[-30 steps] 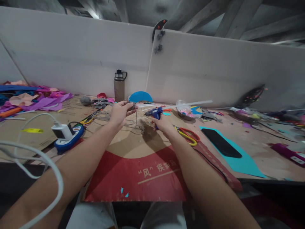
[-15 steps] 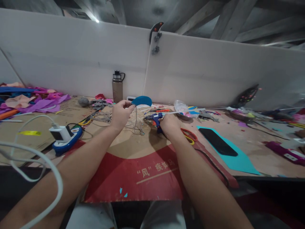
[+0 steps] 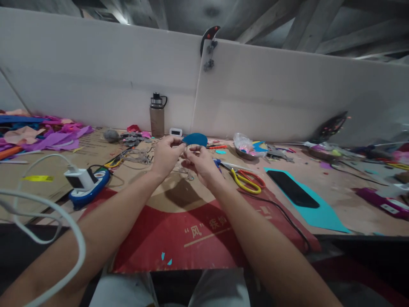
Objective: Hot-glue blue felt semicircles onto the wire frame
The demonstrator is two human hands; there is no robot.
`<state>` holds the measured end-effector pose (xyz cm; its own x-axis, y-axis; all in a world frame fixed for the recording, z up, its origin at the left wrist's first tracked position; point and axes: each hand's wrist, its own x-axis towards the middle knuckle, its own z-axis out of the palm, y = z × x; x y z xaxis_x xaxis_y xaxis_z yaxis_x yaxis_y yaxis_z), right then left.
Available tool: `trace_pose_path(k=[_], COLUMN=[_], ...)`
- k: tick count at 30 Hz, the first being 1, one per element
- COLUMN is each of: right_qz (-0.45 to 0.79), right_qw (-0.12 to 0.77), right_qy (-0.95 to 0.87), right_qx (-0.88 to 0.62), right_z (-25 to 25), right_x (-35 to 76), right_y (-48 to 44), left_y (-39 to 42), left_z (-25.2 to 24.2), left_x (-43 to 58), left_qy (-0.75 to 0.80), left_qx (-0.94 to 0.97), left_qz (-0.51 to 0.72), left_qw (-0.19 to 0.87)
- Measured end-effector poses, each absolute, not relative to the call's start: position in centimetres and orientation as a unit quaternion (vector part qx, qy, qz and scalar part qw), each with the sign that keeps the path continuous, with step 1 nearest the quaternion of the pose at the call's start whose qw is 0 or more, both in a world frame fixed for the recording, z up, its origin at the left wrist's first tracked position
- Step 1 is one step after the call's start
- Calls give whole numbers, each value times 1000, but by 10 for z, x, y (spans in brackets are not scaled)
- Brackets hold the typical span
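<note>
My left hand (image 3: 166,155) is closed in a pinch on the lower left end of a blue leaf-shaped piece (image 3: 195,139), which looks like felt or stiff paper. Fingertips of my right hand (image 3: 200,162) press together right under the piece, close to my left fingers. What they grip, perhaps thin string, is too small to make out. Just right of my right hand lies the blue glue gun (image 3: 217,163), mostly hidden behind the wrist. Scissors with yellow and red handles (image 3: 246,182) rest beside my right forearm.
Tangled string (image 3: 137,156) lies left of my hands. A bottle (image 3: 157,117) stands by the white partition (image 3: 271,94). A phone (image 3: 292,189) rests on a turquoise sheet (image 3: 329,219). On the left are a blue power strip (image 3: 91,189) and a looped white cable (image 3: 78,243).
My right hand has let go of the glue gun, which now lies on the table, and has moved left to the blue piece. My left hand has shifted slightly right with the piece.
</note>
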<state>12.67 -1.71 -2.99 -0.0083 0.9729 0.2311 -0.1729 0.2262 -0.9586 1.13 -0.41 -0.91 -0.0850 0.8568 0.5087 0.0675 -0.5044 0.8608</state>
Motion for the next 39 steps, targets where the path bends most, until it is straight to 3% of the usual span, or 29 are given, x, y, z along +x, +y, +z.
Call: trace_pose_path(k=[11, 32, 39], right_qz=[332, 342, 372], right_qw=[644, 673, 644], right_qy=[-536, -511, -538], right_qx=[-433, -411, -397], right_z=[-28, -30, -26], right_x=[141, 144, 146], right_y=[-13, -10, -14], left_y=[0, -5, -4], left_z=[-15, -10, -4], left_x=[20, 22, 18], left_qy=[271, 274, 285], left_qx=[517, 470, 424], left_qz=[611, 583, 523], left_qw=[535, 604, 682])
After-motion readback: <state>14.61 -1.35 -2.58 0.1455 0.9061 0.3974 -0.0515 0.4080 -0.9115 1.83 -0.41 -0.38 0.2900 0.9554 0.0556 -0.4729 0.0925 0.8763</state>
